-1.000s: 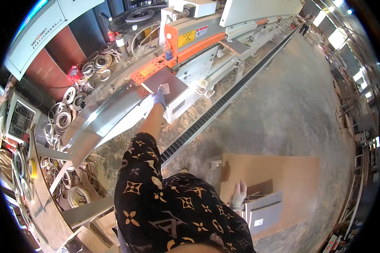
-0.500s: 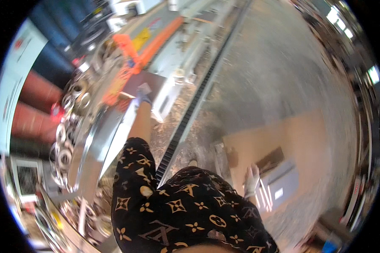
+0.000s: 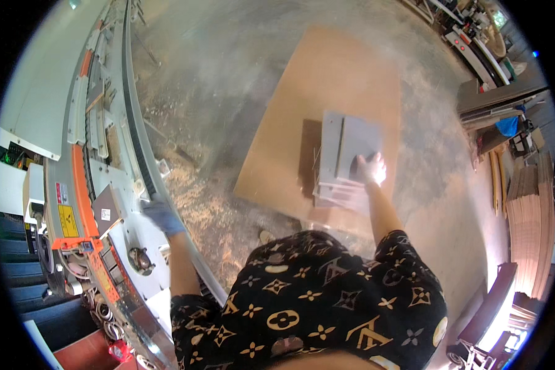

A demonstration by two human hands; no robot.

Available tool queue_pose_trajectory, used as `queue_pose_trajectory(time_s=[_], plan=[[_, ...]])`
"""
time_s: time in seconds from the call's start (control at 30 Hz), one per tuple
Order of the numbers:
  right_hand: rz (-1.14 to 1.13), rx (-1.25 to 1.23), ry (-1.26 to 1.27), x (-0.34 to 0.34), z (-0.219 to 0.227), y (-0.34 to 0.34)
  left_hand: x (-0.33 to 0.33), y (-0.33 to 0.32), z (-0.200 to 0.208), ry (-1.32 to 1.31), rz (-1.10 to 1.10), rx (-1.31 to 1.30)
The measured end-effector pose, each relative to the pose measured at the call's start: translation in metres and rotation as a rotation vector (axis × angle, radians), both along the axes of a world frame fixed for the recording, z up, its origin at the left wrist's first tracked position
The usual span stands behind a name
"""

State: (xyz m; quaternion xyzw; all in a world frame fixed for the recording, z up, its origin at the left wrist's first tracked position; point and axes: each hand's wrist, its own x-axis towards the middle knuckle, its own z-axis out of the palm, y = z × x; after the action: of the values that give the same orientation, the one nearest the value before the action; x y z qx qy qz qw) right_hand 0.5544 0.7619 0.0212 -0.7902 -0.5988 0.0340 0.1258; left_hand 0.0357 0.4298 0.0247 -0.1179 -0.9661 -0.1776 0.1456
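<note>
My right hand [image 3: 372, 169] reaches out over a stack of grey rectangular boards [image 3: 359, 139] that lies on a large brown sheet on the floor. Its fingers are spread at the right edge of the top board, seemingly touching it; bright light washes out part of the hand. My left hand [image 3: 161, 217], in a blue-grey glove, is at the dark-edged rail of a long machine, and its fingers are smeared by motion. Beside it on the machine lies a small grey-brown panel [image 3: 108, 205] with a white label.
The long machine [image 3: 77, 185] with an orange strip runs along my left. Under the boards lies the brown sheet [image 3: 277, 142]. Sawdust [image 3: 203, 203] covers the floor near the rail. Stacked brown panels [image 3: 527, 228] stand at the right, with another machine [image 3: 475, 55] at the far right.
My view has swung to the right, so the machine now sits farther left. My left hand has come off the labelled panel to the rail. My right hand has moved onto the board stack.
</note>
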Motion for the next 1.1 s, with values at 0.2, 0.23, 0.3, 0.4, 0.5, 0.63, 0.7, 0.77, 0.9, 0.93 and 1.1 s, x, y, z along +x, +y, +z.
queue_pose_trajectory(time_s=[0.2,0.23,0.3,0.4,0.5,0.63,0.7,0.77,0.9,0.93,1.1], plan=[[0.307,0.215,0.025,-0.027,0.004,-0.019,0.195,0.132,-0.069,0.224,-1.239,-0.237],[0.37,0.21,0.055,-0.031,0.005,-0.026,0.226,0.144,-0.076,0.34,-1.385,0.09],[0.496,0.25,0.079,-0.043,0.005,-0.046,0.289,0.163,-0.074,-1.286,-0.946,0.58],[0.68,0.113,0.226,-0.072,0.018,-0.078,0.333,0.184,-0.093,-1.963,-0.499,0.902],[0.78,0.106,0.437,-0.075,-0.001,-0.078,0.329,0.165,-0.091,-1.497,-0.506,0.843],[0.889,0.004,0.716,-0.093,0.006,-0.088,0.264,0.103,-0.028,-1.396,-0.318,1.041],[0.822,-0.101,1.009,-0.096,-0.022,-0.084,0.234,0.063,-0.004,-1.265,-0.266,1.077],[0.844,-0.225,1.163,-0.102,-0.032,-0.086,0.205,0.028,-0.01,-0.853,0.036,0.846],[0.789,-0.619,1.306,-0.126,-0.006,-0.112,0.147,-0.052,0.02,-0.61,0.21,1.501],[0.807,-0.655,1.283,-0.133,0.008,-0.119,0.136,-0.065,0.033,-0.553,0.264,1.666],[0.927,-0.622,1.196,-0.149,-0.032,-0.126,0.065,-0.141,0.02,-0.367,0.588,1.729]])
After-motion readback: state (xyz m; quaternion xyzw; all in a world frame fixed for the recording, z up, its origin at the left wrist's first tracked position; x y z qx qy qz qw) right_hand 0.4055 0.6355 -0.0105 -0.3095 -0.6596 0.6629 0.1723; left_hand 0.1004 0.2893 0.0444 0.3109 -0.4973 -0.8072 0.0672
